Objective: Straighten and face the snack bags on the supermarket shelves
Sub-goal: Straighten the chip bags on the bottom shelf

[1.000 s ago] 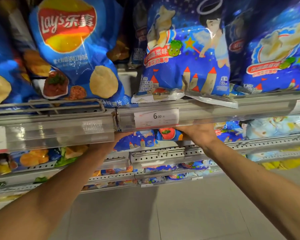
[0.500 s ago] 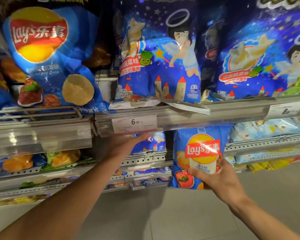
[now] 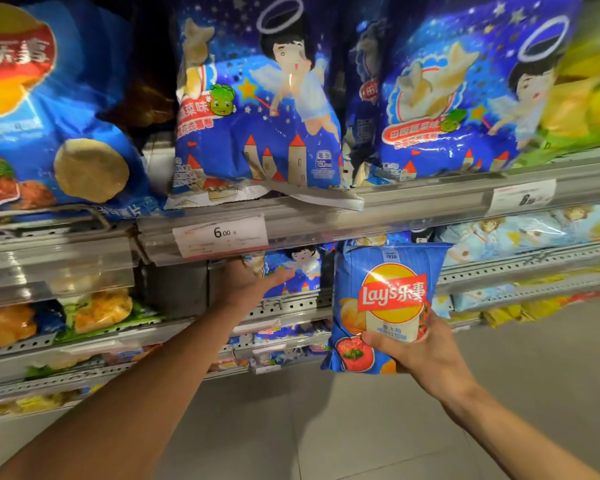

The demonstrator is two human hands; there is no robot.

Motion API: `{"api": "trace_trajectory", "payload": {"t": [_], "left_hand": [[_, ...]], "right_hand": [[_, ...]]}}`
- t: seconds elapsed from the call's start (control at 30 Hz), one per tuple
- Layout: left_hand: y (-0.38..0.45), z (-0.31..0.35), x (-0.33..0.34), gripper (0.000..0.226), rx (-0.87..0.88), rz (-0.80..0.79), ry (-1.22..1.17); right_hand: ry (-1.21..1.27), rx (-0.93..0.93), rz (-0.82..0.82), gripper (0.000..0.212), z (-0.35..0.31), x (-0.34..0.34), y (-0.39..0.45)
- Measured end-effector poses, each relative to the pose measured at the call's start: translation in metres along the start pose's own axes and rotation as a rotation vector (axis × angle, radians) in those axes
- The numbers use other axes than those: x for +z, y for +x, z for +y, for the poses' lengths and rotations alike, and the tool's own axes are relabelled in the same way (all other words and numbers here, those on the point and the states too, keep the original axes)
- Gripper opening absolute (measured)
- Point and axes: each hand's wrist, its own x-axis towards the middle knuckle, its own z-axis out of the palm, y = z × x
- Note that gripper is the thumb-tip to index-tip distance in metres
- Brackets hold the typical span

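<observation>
My right hand (image 3: 426,351) grips a small blue Lay's crisp bag with a red-and-yellow logo and a tomato printed low on its front (image 3: 385,306). My thumb lies across the lower front of the bag and my fingers curl round its right edge. The bag stands upright, its face towards me, out in front of the shelves and just below the grey metal upper shelf rail (image 3: 395,206).

My left hand (image 3: 246,289) reaches under that rail into the shelf below. Its thumb points out to the right and lies against a dark blue snack bag printed with a haloed angel figure (image 3: 298,271); the rail and its white price label marked 6.00 (image 3: 220,237) hide my fingers, so I cannot tell whether they hold anything.

On the upper shelf a large dark blue angel-and-castle snack bag (image 3: 257,109) stands facing forward, its bottom seam hanging over the rail. Right of it stands a second large blue angel bag (image 3: 458,98), tilted, and to the left a big blue Lay's bag showing a round crisp (image 3: 70,133).
</observation>
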Motion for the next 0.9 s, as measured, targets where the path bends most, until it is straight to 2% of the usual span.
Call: {"api": "trace_trajectory", "payload": {"t": [0.13, 0.2, 0.27, 0.33, 0.5, 0.67, 0.8, 0.9], "left_hand": [[-0.012, -0.009, -0.008, 0.046, 0.089, 0.026, 0.058], [-0.023, -0.016, -0.013, 0.057, 0.085, 0.026, 0.061], [-0.04, -0.027, -0.023, 0.061, 0.169, 0.095, 0.061], [-0.059, -0.041, -0.038, 0.053, 0.252, 0.191, 0.099], [-0.082, -0.09, -0.101, 0.033, 0.316, 0.328, 0.144], [-0.077, -0.135, -0.173, 0.026, 0.298, 0.404, 0.204], [-0.073, -0.156, -0.206, 0.024, 0.323, 0.359, 0.263], [-0.076, -0.163, -0.22, 0.047, 0.309, 0.226, 0.409]], "right_hand": [[-0.022, -0.027, 0.009, 0.061, -0.006, 0.006, -0.007], [-0.028, -0.037, 0.003, 0.06, -0.009, 0.015, -0.011], [-0.029, -0.046, -0.006, 0.059, -0.012, 0.029, -0.016], [-0.03, -0.05, -0.019, 0.055, -0.015, 0.048, -0.022], [-0.033, -0.049, -0.036, 0.052, -0.024, 0.111, -0.039], [-0.063, -0.061, -0.046, 0.049, -0.027, 0.179, -0.055], [-0.089, -0.082, -0.032, 0.058, -0.036, 0.223, -0.052], [-0.095, -0.148, -0.01, 0.076, -0.056, 0.248, -0.033]]}}
